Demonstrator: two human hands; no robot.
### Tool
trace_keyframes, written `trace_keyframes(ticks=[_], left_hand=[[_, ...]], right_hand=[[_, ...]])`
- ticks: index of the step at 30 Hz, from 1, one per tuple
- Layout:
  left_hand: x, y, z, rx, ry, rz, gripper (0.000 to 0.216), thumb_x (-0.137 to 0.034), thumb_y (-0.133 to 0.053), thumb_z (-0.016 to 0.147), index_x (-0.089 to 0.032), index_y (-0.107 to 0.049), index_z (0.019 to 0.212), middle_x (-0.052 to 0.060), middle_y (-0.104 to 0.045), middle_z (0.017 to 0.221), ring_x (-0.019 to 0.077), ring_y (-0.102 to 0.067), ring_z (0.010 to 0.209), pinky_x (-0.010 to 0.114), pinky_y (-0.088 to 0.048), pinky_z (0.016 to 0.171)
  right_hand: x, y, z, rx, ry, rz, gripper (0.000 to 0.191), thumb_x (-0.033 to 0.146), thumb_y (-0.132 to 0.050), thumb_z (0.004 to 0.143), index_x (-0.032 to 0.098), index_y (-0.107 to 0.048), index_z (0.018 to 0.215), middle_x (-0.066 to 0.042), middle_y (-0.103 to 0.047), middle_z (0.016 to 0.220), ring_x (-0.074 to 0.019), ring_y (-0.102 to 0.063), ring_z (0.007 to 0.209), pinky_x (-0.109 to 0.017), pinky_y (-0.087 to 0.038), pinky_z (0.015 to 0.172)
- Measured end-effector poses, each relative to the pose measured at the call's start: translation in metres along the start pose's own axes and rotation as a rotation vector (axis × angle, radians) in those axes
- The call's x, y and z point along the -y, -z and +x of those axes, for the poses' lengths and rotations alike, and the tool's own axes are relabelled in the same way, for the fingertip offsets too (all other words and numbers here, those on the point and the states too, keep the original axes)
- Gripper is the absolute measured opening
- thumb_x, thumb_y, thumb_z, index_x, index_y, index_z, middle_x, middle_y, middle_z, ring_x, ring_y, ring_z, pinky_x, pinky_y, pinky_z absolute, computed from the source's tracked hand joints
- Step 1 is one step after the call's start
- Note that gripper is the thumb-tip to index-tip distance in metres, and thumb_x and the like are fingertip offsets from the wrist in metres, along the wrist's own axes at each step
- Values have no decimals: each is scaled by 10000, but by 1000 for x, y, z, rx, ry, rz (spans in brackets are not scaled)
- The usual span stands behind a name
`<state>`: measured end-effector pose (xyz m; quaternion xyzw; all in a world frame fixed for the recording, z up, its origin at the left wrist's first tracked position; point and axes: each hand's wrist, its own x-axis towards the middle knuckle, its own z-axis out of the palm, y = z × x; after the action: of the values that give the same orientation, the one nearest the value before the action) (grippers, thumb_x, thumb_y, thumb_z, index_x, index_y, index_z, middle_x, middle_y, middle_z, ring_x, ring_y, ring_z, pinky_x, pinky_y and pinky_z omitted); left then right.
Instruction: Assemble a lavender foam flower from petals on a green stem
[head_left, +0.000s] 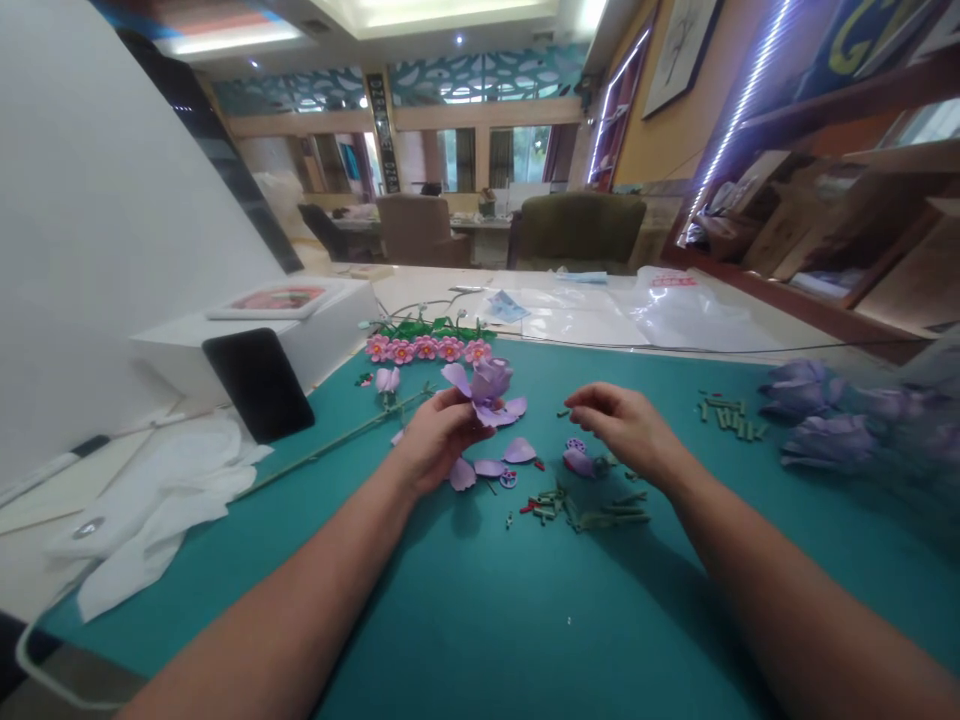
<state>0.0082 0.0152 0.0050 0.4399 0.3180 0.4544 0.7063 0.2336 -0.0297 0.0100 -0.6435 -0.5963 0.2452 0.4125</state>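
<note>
My left hand [435,435] is closed around the base of a purple artificial flower [489,385], held just above the teal mat [480,610]. To its right, my right hand [619,425] hovers with fingers pinched on something small that I cannot make out. Loose purple petals [495,462] lie below the flower. Small green and red pieces [570,505] are scattered between my hands. A long green stem [337,445] lies to the left.
A row of pink flowers [426,349] with green leaves sits at the mat's far edge. Finished purple flowers [832,420] lie at right, green tube pieces [729,412] beside them. A black tablet [259,382] leans on a white box at left, white cloth [161,510] below it.
</note>
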Motion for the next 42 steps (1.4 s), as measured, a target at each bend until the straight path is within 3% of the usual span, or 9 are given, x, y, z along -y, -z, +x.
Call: trace_keyframes(ticks=[4,9,14,20,23,26,32,37,42], left_hand=[[-2,0,-1,22,20,-5,239,-138,-692,627,-130,-660,863,82,-713,931,148,-647,757,283,-516,741],[-4,0,-1,36,29,-20,225,-121,-683,630,-128,-659,854,75,-718,894,126,-638,678,271,-525,708],[-7,2,-1,27,16,-45,210,-100,-668,637,-126,-640,844,78,-723,870,130,-645,658,270,-533,681],[-11,7,0,26,-34,-82,190,-84,-641,660,-133,-648,844,73,-726,862,132,-649,657,269,-543,666],[-12,9,1,16,-48,-112,147,-83,-627,673,-132,-645,811,66,-725,836,129,-648,658,264,-548,664],[-14,10,1,19,-49,-146,142,-79,-612,686,-123,-648,816,68,-723,832,124,-646,661,260,-547,661],[-13,11,1,69,-66,-185,139,-77,-610,693,-116,-655,818,65,-717,835,127,-650,662,267,-542,645],[-11,12,2,92,-66,-200,142,-87,-624,679,-123,-659,813,59,-719,823,129,-653,654,262,-535,637],[-10,12,1,129,-37,-195,144,-105,-620,684,-127,-662,820,77,-726,867,139,-657,670,271,-530,648]], right_hand=[[-12,4,3,147,110,-556,197,218,-557,758,239,-703,890,-68,-717,939,-243,-624,871,-335,-408,684],[-13,3,2,293,38,-809,272,303,-574,787,241,-684,1028,-54,-719,925,-237,-616,847,-296,-368,601],[-15,-2,0,301,63,-877,277,296,-548,820,242,-669,1063,-58,-717,945,-225,-622,846,-280,-375,603],[-22,-29,-4,193,391,-798,333,183,-434,889,205,-653,1139,-97,-678,1073,-244,-592,954,-329,-434,784],[-26,-39,-6,152,456,-738,365,154,-401,897,193,-636,1174,-110,-663,1119,-248,-586,985,-357,-451,823],[-28,-42,-6,150,467,-691,342,157,-407,897,184,-654,1132,-115,-675,1088,-245,-597,976,-371,-467,829],[-19,-51,-4,282,558,-702,347,81,-475,816,207,-673,1071,-79,-680,1099,-220,-590,999,-333,-442,864],[-8,-60,1,340,501,-870,277,78,-477,806,204,-701,910,-74,-699,901,-198,-599,866,-290,-410,786],[-7,-56,-1,207,456,-758,207,206,-449,860,191,-654,833,-68,-669,846,-195,-586,795,-282,-406,703]])
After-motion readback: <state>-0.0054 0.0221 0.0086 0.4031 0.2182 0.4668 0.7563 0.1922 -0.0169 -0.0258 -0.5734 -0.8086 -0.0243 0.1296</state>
